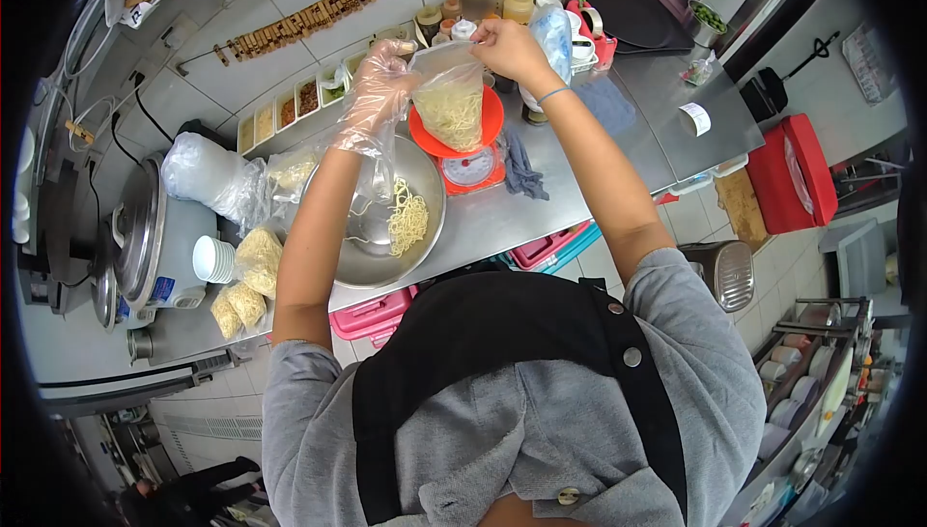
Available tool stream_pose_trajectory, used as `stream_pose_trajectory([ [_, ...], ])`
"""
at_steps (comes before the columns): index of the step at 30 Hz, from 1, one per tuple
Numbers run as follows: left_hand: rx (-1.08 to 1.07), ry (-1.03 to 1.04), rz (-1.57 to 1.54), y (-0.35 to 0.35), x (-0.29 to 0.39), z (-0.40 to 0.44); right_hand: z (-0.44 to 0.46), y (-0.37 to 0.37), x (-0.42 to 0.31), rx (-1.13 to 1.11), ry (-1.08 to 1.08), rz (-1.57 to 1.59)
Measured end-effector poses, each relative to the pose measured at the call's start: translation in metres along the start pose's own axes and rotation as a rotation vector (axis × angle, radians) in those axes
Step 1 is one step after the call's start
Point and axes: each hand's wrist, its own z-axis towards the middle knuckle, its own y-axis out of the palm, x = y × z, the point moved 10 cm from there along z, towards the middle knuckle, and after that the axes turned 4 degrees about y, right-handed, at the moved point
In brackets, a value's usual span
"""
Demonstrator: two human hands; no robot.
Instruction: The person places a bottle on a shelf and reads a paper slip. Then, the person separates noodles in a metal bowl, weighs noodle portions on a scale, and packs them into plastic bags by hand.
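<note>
A clear plastic bag of noodles (452, 113) hangs upright over the red-orange pan of a kitchen scale (470, 170); whether its bottom touches the pan, I cannot tell. My left hand (379, 78), in a loose clear plastic glove, grips the bag's upper left edge. With bare fingers, my right hand (509, 49) pinches the upper right corner. Left of the scale, below my gloved hand, a wide steel bowl (372, 271) holds a small heap of loose noodles (407, 220). My left forearm hides part of that bowl.
Bagged noodles (259, 261) and stacked white cups (212, 259) stand left, beside a large lidded pot (145, 237). Ingredient trays (287, 110) line the wall. Sauce bottles (463, 29) stand behind the bag. A grey cloth (522, 168) lies right of the scale. Another person (198, 496) appears at lower left.
</note>
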Motion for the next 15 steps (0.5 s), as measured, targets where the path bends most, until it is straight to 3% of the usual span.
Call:
stream_pose_trajectory([
  [5, 0.028, 0.011, 0.045, -0.001, 0.001, 0.002, -0.008, -0.006, -0.011, 0.059, -0.053, -0.072],
  [7, 0.03, -0.006, 0.074, 0.0, 0.008, 0.001, -0.018, -0.024, -0.033, 0.264, -0.186, -0.149],
  [11, -0.065, -0.183, 0.165, 0.011, -0.013, 0.006, -0.045, -0.021, -0.082, 0.203, -0.286, -0.044],
  [12, -0.047, -0.059, 0.191, 0.013, -0.024, 0.019, -0.061, 0.006, -0.102, -0.08, -0.33, 0.053],
  [13, -0.027, -0.073, 0.196, 0.007, -0.027, 0.022, -0.081, 0.037, -0.119, -0.365, -0.37, 0.148],
  [15, -0.121, 0.016, -0.003, 0.016, -0.021, 0.023, -0.125, 0.115, -0.124, -0.693, -0.558, -0.006],
])
